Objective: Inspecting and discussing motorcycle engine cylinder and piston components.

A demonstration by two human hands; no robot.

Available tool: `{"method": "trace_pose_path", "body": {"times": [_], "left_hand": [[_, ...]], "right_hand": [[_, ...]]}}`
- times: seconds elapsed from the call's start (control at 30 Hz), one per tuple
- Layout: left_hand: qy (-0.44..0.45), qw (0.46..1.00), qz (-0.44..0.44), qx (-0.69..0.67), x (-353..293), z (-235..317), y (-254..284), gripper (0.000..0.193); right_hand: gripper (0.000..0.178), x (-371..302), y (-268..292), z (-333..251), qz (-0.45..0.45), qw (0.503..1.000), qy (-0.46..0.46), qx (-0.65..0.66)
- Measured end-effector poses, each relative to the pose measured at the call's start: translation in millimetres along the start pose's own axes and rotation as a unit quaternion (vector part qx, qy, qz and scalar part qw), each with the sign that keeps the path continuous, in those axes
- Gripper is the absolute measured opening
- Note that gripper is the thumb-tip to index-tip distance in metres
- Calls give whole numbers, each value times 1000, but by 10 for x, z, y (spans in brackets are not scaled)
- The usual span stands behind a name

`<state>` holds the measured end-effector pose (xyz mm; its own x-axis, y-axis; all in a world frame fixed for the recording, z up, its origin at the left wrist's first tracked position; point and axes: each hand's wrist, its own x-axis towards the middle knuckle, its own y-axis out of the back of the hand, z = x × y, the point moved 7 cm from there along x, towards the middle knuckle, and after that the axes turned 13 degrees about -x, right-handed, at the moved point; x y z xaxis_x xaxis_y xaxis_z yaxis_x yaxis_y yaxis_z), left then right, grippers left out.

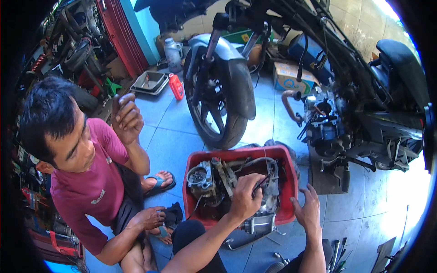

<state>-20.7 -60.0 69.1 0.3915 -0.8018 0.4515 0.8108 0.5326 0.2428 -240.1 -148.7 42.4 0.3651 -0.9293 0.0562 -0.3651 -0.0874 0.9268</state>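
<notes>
My left hand [246,196] is above the red plastic bin [295,182], its fingers closed round a small dark part [260,183] whose kind I cannot make out. My right hand [307,210] is just outside the bin's right side, fingers spread, holding nothing. Greasy metal engine parts fill the bin. Among them, a round-bored engine casing [200,177] lies at the left. A silvery metal part [262,224] rests at the near edge, partly below my left hand.
A person in a maroon shirt [98,182] sits at left, one hand raised. Beyond the bin stands a partly dismantled motorcycle with its front wheel [221,132] and exposed engine [323,118]. Red bottle [175,86], metal tray [149,83], cardboard box [291,77] and several tools [337,255] are around.
</notes>
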Motion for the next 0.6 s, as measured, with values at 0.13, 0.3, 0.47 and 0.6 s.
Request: {"method": "trace_pose_path", "body": {"times": [0.13, 0.3, 0.47, 0.6], "left_hand": [[-39, 997, -72, 6, -154, 65, -233, 46], [-63, 989, -129, 18, -326, 115, -437, 40], [-65, 989, -128, 23, -294, 192, -358, 33], [-52, 989, -137, 20, -297, 126, -306, 31]], "right_hand": [[47, -5, -33, -17, -5, 1000, 6, -13], [49, 18, -49, -41, -27, 1000, 7, -12], [50, 78, -35, 211, 0, 999, -31, -33], [55, 116, 142, 603, 40, 992, -94, -77]]}}
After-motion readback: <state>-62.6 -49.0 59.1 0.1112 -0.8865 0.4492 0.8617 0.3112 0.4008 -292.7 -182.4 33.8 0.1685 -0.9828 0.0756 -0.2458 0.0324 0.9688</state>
